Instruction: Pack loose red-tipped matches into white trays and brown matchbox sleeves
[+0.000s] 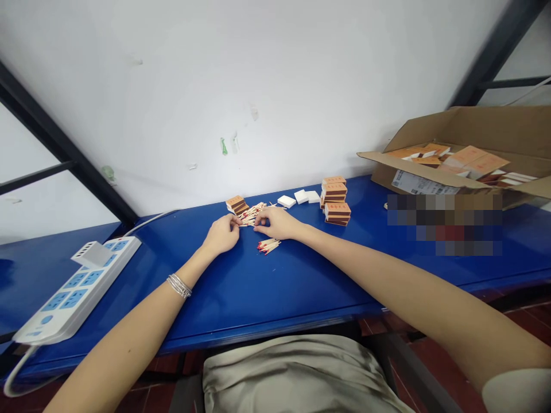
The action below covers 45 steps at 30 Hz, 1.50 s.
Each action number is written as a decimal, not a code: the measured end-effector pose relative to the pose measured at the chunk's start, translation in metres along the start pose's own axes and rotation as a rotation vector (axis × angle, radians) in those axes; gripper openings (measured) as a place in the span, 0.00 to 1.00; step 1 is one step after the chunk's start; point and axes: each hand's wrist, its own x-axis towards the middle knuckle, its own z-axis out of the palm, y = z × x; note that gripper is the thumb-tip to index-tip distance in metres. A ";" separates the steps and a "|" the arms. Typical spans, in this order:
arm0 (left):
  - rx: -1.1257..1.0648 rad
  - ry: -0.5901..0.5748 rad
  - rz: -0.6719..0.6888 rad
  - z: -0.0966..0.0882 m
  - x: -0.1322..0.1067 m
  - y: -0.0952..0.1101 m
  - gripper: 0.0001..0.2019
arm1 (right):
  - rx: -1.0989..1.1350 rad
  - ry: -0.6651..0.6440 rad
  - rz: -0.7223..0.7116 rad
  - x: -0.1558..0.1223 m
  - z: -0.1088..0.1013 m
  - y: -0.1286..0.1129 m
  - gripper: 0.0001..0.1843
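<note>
My left hand [222,233] and my right hand [276,222] rest on the blue table [267,287], fingertips meeting at a loose pile of red-tipped matches [252,214]. Both hands are curled, pinching at matches from the pile. A small bundle of matches [268,245] lies just below my right hand. A short stack of orange matchboxes [236,204] sits behind the pile. Three white inner trays [298,198] lie to the right of it. Taller stacks of orange matchboxes [334,199] stand further right.
An open cardboard carton [465,155] holding more matchboxes sits at the right on the table. A white and blue power strip [77,287] lies at the left with its cable. The white wall runs close behind. Black metal frame bars cross both upper corners.
</note>
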 end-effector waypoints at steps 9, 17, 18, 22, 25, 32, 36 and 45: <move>0.050 -0.026 0.141 0.003 0.002 -0.005 0.08 | -0.177 -0.013 0.071 0.002 0.004 -0.009 0.08; 0.070 0.007 0.144 0.005 0.002 -0.006 0.08 | -0.202 -0.010 0.034 -0.004 -0.012 0.000 0.08; 0.067 0.013 0.148 0.005 0.002 -0.007 0.08 | -0.182 -0.026 0.036 -0.005 -0.016 0.001 0.08; 0.064 0.023 0.169 0.005 0.004 -0.009 0.06 | -0.054 -0.112 0.084 -0.008 -0.026 0.006 0.07; 0.092 0.005 0.193 0.005 0.005 -0.010 0.03 | 0.066 -0.198 0.121 -0.009 -0.029 0.007 0.04; 0.087 -0.032 0.188 0.006 0.004 -0.012 0.06 | 0.115 -0.408 0.074 -0.015 -0.045 -0.004 0.05; 0.052 -0.037 0.217 0.006 0.002 -0.007 0.06 | 0.184 -0.386 0.039 -0.017 -0.045 -0.005 0.06; -0.040 -0.024 0.354 0.010 -0.010 0.013 0.06 | 0.177 -0.027 0.014 -0.015 -0.021 -0.009 0.05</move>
